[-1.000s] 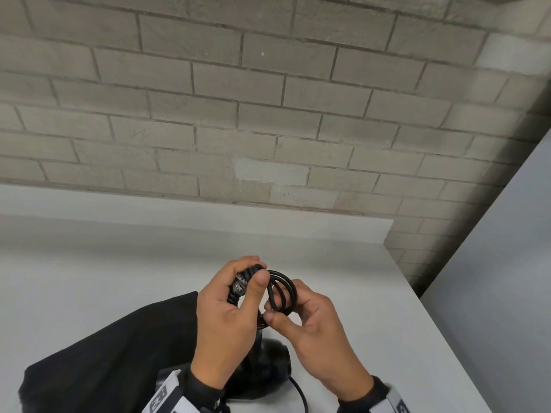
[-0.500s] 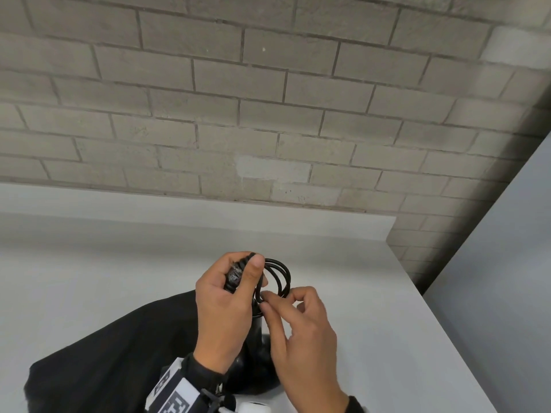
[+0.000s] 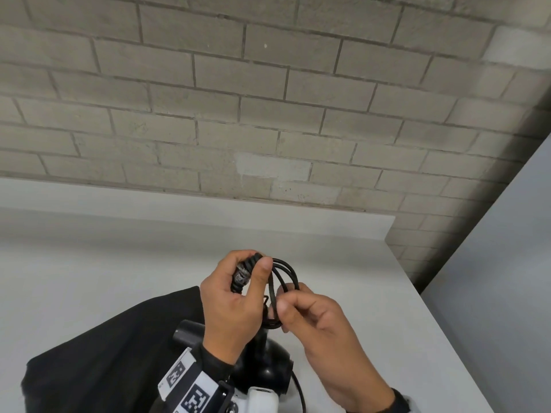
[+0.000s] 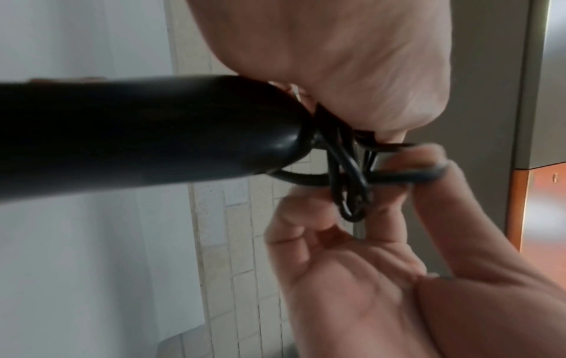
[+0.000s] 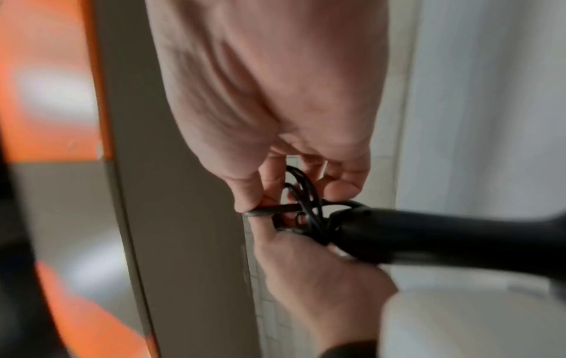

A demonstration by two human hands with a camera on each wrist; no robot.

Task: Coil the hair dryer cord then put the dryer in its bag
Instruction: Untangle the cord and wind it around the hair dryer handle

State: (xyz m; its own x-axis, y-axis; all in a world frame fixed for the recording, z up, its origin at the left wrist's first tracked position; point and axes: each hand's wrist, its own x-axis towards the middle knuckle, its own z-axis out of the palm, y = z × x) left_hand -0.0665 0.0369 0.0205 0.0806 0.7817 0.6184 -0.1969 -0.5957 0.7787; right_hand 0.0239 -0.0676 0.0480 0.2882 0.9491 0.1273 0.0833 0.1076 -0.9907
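Left hand [image 3: 231, 305]: fist closed around the bundled black rubber cord [image 3: 283, 281], thumb pressed on top
Right hand [image 3: 322, 326]: thumb and forefinger pinched a loop of the coil
Black plastic hair dryer [image 3: 265, 368]: hung below the hands, above the white table [image 3: 89, 278]
Black fabric bag [image 3: 104, 353]: lay on the table, left of the dryer

The left hand [image 3: 231, 305] grips a bundled end of the cord [image 3: 283, 281], thumb pressed over it. Just right of it, the right hand [image 3: 322, 326] pinches the cord's black loops between thumb and fingers. Below both hands the dryer [image 3: 265, 368] seems to stand on the table [image 3: 119, 263], and the bag [image 3: 98, 362] lies left of the wrists.
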